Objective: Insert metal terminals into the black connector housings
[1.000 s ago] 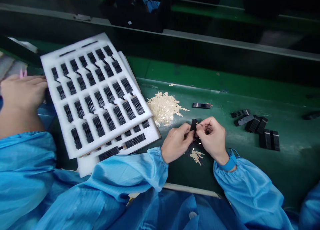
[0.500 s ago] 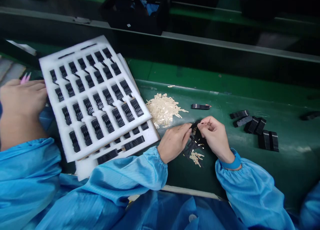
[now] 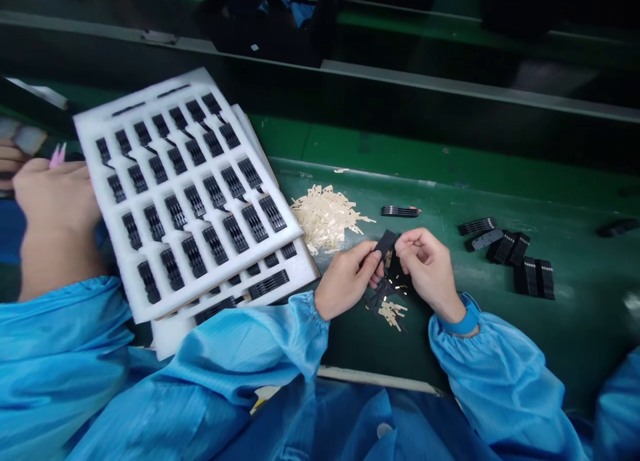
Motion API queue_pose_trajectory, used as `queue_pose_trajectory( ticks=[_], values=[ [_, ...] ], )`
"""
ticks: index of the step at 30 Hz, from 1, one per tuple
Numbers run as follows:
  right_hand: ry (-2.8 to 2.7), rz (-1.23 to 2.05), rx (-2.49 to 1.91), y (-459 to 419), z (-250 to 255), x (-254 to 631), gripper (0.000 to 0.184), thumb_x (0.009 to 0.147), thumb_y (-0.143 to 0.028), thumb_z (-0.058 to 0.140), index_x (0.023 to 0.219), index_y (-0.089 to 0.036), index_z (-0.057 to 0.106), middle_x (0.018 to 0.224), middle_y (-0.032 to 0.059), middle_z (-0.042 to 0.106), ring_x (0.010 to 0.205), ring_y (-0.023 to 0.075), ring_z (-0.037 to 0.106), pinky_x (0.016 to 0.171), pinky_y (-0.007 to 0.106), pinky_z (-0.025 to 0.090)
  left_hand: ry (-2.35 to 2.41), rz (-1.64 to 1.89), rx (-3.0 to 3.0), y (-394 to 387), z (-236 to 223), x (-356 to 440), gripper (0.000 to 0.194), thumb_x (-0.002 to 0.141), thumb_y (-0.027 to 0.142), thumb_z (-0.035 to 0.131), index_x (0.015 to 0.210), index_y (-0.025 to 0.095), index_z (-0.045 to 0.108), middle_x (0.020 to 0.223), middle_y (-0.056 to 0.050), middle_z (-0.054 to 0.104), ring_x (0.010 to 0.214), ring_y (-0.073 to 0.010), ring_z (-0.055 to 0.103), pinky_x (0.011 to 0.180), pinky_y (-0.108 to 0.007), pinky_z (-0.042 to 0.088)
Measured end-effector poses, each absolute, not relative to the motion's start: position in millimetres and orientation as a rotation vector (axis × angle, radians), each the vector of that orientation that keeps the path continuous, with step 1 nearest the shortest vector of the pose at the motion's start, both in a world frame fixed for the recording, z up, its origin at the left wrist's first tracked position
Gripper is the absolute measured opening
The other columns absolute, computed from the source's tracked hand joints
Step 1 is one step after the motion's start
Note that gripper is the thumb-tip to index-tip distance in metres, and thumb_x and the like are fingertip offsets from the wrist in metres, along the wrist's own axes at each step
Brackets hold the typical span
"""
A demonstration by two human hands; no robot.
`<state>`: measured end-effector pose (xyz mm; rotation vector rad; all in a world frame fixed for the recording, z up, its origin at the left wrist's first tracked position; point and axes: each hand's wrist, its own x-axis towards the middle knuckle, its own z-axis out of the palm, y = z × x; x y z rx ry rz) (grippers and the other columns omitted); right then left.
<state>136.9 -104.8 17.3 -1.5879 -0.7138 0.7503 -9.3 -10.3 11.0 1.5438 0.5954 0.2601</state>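
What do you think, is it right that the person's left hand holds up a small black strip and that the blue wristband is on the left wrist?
No, the blue wristband is on the right wrist, not the left, as the head view shows. The rest stands: the left hand holds up the small black strip, with the right hand right beside it.

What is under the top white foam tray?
A second white foam tray sticks out beneath the top tray, holding black parts in its exposed pockets. Its covered part cannot be seen.
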Motion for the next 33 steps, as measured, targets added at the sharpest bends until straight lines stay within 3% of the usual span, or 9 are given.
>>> queue_pose_trajectory(
  ticks=[7, 11, 15, 20, 33],
  values=[
    [-0.687, 0.852, -1.531, -106.0, 15.9, 139.2, 0.026, 0.087, -0.039, 0.074, 0.084, -0.019, 0.058, 0.063, -0.0047, 0.057, 0.048, 0.0067, 0.045, 0.047, 0.021, 0.035, 0.571, 0.257, 1.554, -10.6, 12.0, -10.6, 0.029, 0.104, 0.041, 0.041, 0.094, 0.018, 0.056, 0.073, 0.003, 0.057, 0.063, -0.0091, 0.059, 0.065, -0.023, 0.053],
    [-0.701, 1.060, -1.389, -109.4, 13.0, 147.5, 0.025, 0.089, -0.040, 0.073, 0.097, -0.020, 0.060, 0.072, -0.0016, 0.066, 0.049, 0.0072, 0.050, 0.047, 0.021, 0.038, 0.530, 0.181, 1.286, -6.7, 13.7, -10.3, 0.034, 0.100, 0.050, 0.048, 0.096, 0.017, 0.056, 0.069, 0.004, 0.051, 0.058, -0.0092, 0.054, 0.056, -0.022, 0.049],
    [-0.762, 1.158, -1.251, -111.7, 12.5, 148.6, 0.022, 0.093, -0.038, 0.069, 0.097, -0.020, 0.058, 0.074, -0.0012, 0.066, 0.051, 0.0077, 0.053, 0.049, 0.021, 0.041, 0.435, 0.048, 0.923, -4.0, 16.2, -8.8, 0.036, 0.093, 0.052, 0.058, 0.094, 0.016, 0.056, 0.063, 0.006, 0.043, 0.050, -0.0077, 0.049, 0.048, -0.020, 0.042],
    [-0.801, 1.048, -1.316, -111.3, 14.3, 140.4, 0.022, 0.093, -0.038, 0.069, 0.097, -0.021, 0.057, 0.074, -0.0019, 0.065, 0.057, 0.0088, 0.055, 0.054, 0.022, 0.045, 0.436, 0.049, 0.823, -4.1, 18.0, -7.9, 0.035, 0.091, 0.050, 0.062, 0.091, 0.016, 0.056, 0.063, 0.006, 0.044, 0.049, -0.0072, 0.048, 0.047, -0.019, 0.040],
    [-0.827, 0.721, -1.471, -109.8, 20.4, 146.7, 0.017, 0.092, -0.035, 0.068, 0.091, -0.020, 0.061, 0.070, -0.0031, 0.057, 0.057, 0.0093, 0.052, 0.054, 0.023, 0.042, 0.485, 0.037, 0.838, -3.2, 18.1, -8.0, 0.034, 0.092, 0.049, 0.061, 0.091, 0.015, 0.057, 0.060, 0.007, 0.040, 0.047, -0.0071, 0.045, 0.046, -0.019, 0.037]
  ],
)
